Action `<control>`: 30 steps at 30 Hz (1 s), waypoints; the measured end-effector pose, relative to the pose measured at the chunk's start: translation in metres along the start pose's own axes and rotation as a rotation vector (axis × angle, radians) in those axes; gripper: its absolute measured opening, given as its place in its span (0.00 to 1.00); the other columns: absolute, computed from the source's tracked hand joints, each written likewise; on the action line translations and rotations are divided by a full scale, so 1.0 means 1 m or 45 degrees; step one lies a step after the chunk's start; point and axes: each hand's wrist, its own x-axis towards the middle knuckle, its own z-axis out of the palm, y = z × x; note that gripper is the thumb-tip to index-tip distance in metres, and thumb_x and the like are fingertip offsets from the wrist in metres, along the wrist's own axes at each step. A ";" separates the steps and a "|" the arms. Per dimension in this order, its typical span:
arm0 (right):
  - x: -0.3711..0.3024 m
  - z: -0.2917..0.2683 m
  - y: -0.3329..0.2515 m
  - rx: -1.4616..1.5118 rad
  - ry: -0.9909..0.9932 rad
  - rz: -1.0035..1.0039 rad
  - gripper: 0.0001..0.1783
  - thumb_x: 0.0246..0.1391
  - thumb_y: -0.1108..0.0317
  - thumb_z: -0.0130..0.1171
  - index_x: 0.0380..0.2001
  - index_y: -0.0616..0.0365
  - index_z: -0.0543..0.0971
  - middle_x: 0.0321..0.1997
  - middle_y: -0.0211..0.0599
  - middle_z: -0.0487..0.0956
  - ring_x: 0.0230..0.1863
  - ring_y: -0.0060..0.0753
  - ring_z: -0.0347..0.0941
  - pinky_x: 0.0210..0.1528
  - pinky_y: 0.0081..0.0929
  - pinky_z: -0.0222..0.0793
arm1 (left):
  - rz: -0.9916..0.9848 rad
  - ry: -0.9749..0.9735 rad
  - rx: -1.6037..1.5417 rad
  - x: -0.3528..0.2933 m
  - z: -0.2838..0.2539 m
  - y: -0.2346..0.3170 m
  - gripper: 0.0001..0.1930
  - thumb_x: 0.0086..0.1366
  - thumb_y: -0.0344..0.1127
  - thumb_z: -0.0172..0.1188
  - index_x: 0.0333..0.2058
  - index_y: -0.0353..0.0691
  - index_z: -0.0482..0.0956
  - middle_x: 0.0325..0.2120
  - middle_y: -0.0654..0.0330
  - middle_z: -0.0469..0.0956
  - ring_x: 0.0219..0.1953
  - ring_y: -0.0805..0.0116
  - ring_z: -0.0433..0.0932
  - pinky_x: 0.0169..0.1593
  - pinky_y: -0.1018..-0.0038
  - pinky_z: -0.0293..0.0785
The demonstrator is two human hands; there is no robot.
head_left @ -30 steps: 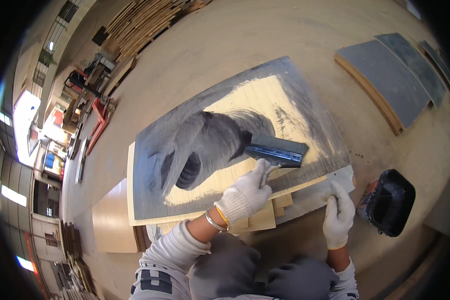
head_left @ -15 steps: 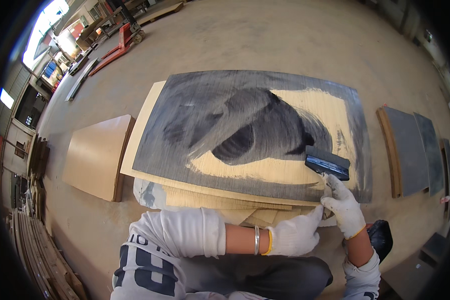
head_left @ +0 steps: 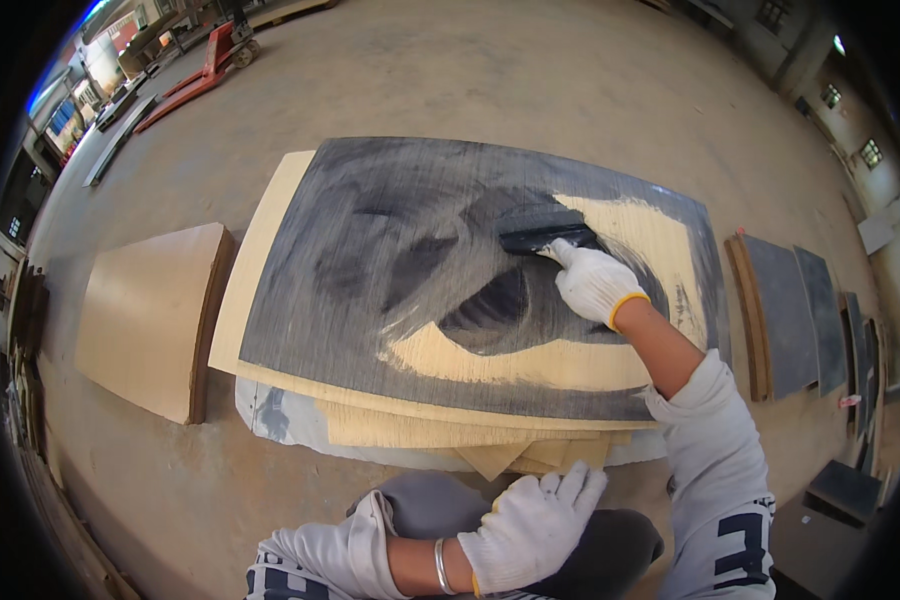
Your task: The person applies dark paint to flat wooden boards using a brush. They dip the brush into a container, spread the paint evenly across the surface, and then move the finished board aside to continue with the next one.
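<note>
A large pale wood-grain board point(head_left: 310, 290) lies in front of me, streaked over most of its face with dark grey-black coating. Bare pale wood shows along its right side and lower middle. My right hand point(head_left: 602, 285), in a white knit glove, grips a wide scraper point(head_left: 535, 238) with a dark blade. The blade rests on the wet black area right of the board's centre; most of the handle is hidden by the glove. Close to my knees, my left hand point(head_left: 530, 528), gloved too, has its fingers stretched out and holds nothing.
Under the coated board are more pale boards point(head_left: 390, 425) and a whitish sheet point(head_left: 280, 415). A stack of tan boards point(head_left: 155, 315) stands to the left, and grey boards point(head_left: 780, 310) to the right. A red pallet jack point(head_left: 205, 70) is at the far left on the concrete floor.
My right hand has carried the scraper from the board's lower right up and left onto the black coating. My left hand has come away from the right and down toward my knees, fingers extended.
</note>
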 end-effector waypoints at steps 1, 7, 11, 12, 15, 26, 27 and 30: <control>-0.010 -0.002 -0.007 -0.033 -0.032 0.032 0.28 0.67 0.64 0.44 0.67 0.51 0.78 0.61 0.61 0.83 0.65 0.63 0.79 0.68 0.54 0.72 | -0.005 -0.042 0.004 -0.003 0.000 -0.006 0.33 0.58 0.41 0.70 0.62 0.34 0.78 0.56 0.51 0.83 0.38 0.66 0.83 0.36 0.72 0.76; 0.058 -0.001 0.075 -0.072 0.210 0.194 0.22 0.70 0.63 0.48 0.59 0.56 0.83 0.58 0.60 0.85 0.63 0.60 0.81 0.65 0.49 0.77 | 0.147 -0.162 0.147 0.000 0.003 -0.019 0.28 0.65 0.39 0.64 0.62 0.34 0.78 0.53 0.50 0.82 0.34 0.65 0.79 0.33 0.69 0.72; 0.060 -0.004 0.069 -0.099 0.170 0.132 0.25 0.72 0.63 0.45 0.62 0.54 0.84 0.61 0.56 0.85 0.65 0.59 0.81 0.67 0.47 0.76 | 0.143 -0.142 0.122 -0.004 0.002 -0.024 0.25 0.67 0.39 0.61 0.61 0.35 0.78 0.51 0.50 0.82 0.32 0.66 0.77 0.32 0.68 0.70; 0.067 -0.014 0.078 -0.129 0.157 0.212 0.24 0.71 0.63 0.46 0.60 0.55 0.85 0.59 0.56 0.86 0.64 0.59 0.81 0.66 0.47 0.76 | 0.159 -0.104 0.122 -0.001 0.002 -0.026 0.25 0.67 0.39 0.61 0.60 0.35 0.78 0.50 0.50 0.82 0.32 0.66 0.77 0.32 0.68 0.70; 0.070 -0.009 0.093 -0.146 0.161 0.125 0.23 0.68 0.64 0.48 0.56 0.54 0.87 0.55 0.54 0.87 0.63 0.59 0.82 0.64 0.45 0.77 | 0.186 -0.052 0.056 0.002 0.001 -0.029 0.24 0.68 0.39 0.60 0.59 0.34 0.78 0.50 0.50 0.82 0.32 0.65 0.77 0.34 0.68 0.71; 0.070 -0.044 0.047 -0.219 -0.064 -0.087 0.24 0.71 0.55 0.51 0.62 0.52 0.83 0.56 0.58 0.86 0.58 0.62 0.83 0.60 0.52 0.77 | 0.208 -0.185 0.069 0.011 0.000 -0.025 0.23 0.65 0.37 0.60 0.57 0.34 0.78 0.40 0.55 0.78 0.33 0.65 0.80 0.34 0.69 0.73; 0.061 -0.027 0.013 -0.082 -0.054 -0.163 0.24 0.71 0.56 0.51 0.63 0.52 0.82 0.55 0.59 0.86 0.57 0.62 0.83 0.60 0.53 0.77 | 0.188 -0.224 0.056 0.011 0.000 -0.025 0.22 0.65 0.38 0.60 0.56 0.34 0.78 0.40 0.55 0.78 0.33 0.66 0.80 0.34 0.69 0.73; -0.012 -0.025 -0.070 -0.202 -0.269 -0.211 0.22 0.66 0.65 0.50 0.60 0.53 0.81 0.49 0.59 0.87 0.53 0.63 0.84 0.56 0.56 0.78 | 0.113 -0.257 0.050 0.001 -0.003 -0.028 0.21 0.65 0.38 0.60 0.55 0.34 0.78 0.39 0.55 0.78 0.33 0.66 0.80 0.34 0.69 0.73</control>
